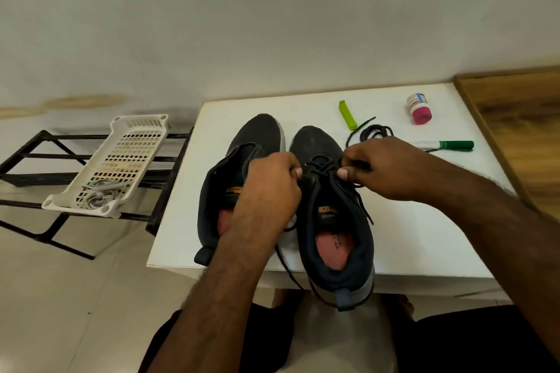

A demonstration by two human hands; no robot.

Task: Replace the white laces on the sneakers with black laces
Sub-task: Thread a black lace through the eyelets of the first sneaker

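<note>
Sneakers sit side by side on a white table [409, 239], toes pointing away from the viewer, seen from a head-worn camera looking down. The left sneaker [221, 191] has an open tongue and no lacing that can be made out. The right sneaker [330, 215] carries a black lace [360, 200] through its eyelets, with loose ends trailing over its side and off the table's near edge. Both hands meet over the right sneaker's upper eyelets: the left hand [269, 185] pinches the lace at the tongue, and the right hand [385, 166] pinches the other strand just beside it. A second black lace [372, 132] lies coiled behind the right hand, near a lime green clip [347, 115], a green marker [448, 145] and a small pink-capped bottle [419, 108]. A white basket [106, 166] on a black rack [39, 157] to the left holds what look like pale cords, possibly the removed white laces. Uneven pulling could leave one end short, and the heel overhanging the table edge could let the sneaker slip.
</note>
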